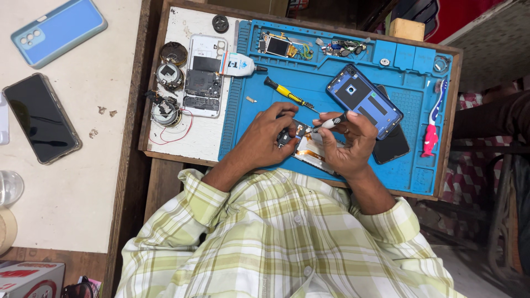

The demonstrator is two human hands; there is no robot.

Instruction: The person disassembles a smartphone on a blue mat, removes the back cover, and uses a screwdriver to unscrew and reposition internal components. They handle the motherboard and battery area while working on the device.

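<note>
Head view: yellow screwdriver, blue phone shell flank hands.

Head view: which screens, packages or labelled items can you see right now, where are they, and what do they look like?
Dark phone screen: left table, black rectangle, unlit.
Second dark phone: on blue mat, under the blue back cover.
Glue tube: mat's upper left edge, white, labelled.
Cardboard box: bottom left corner, white and red.
</note>
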